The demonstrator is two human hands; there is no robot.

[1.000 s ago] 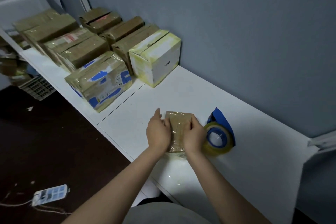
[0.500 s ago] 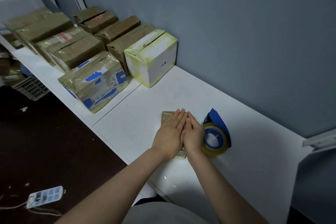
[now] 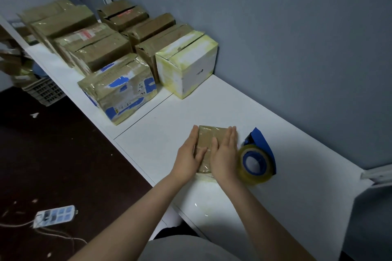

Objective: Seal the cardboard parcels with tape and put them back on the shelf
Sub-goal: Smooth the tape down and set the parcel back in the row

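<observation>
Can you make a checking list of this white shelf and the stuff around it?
Surface: white shelf top, glossy.
Job's things: small flat brown tape-wrapped cardboard parcel under both hands; yellowish tape roll on blue dispenser right of it; taped cardboard boxes further along.
Clutter: white paper scrap on dark floor.
Grips: left hand and right hand flat, pressing the parcel.
Cables: white power strip with cord on the floor.
Surroundings: grey-blue wall; grey plastic crate low at left.
</observation>
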